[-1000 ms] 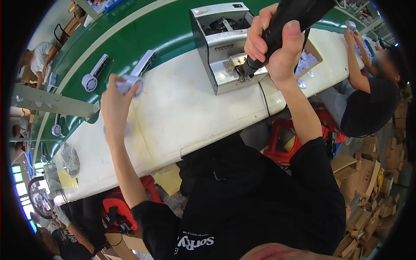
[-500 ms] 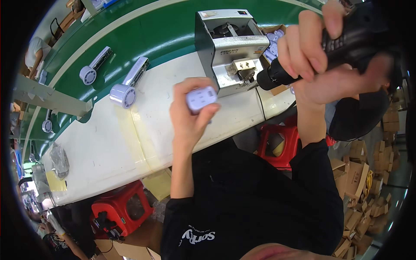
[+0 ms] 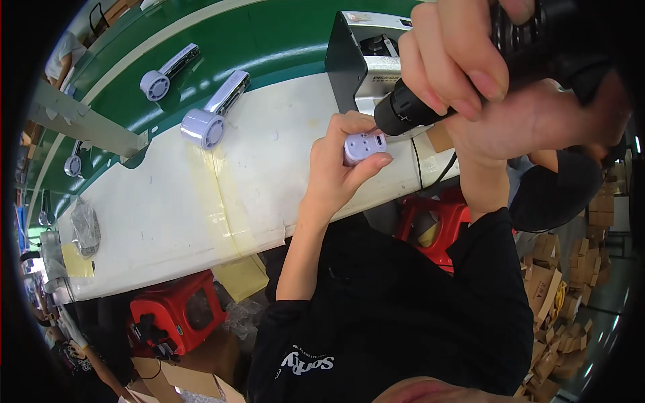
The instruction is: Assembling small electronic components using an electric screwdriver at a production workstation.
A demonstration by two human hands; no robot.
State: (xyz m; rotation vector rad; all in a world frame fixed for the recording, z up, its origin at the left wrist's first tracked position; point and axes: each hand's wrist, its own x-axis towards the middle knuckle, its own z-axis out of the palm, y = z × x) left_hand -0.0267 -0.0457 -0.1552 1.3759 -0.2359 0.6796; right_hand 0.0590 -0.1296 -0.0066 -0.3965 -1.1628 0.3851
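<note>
A small lilac piece (image 3: 355,150) is held just in front of a silver machine (image 3: 379,84), on the worker's side, above the white counter (image 3: 269,178), pinched in the left hand (image 3: 329,164) between the thumb (image 3: 368,169) below and the curled fingers (image 3: 349,122) above. The piece is gripped at the ends of those fingers, its flat face, marked by small holes and a dark slot, left uncovered and turned up toward the camera. A black driver (image 3: 411,109) is clasped before the machine in the right hand (image 3: 487,124), whose fingers are wrapped over the barrel, their tips pressed against it. The driver is tilted down to the left, and its thin bit is held at the upper edge of the piece's face, close to the left fingers; whether the bit is seated cannot be told. The machine's front is partly hidden by the driver. To the machine's left, one lilac fan-shaped unit (image 3: 199,129) is laid by the counter's far edge, and a second (image 3: 156,85) is set farther left on a green surface (image 3: 269,40). A crumpled clear bag (image 3: 84,228) is seen on the counter, well to the machine's left.
</note>
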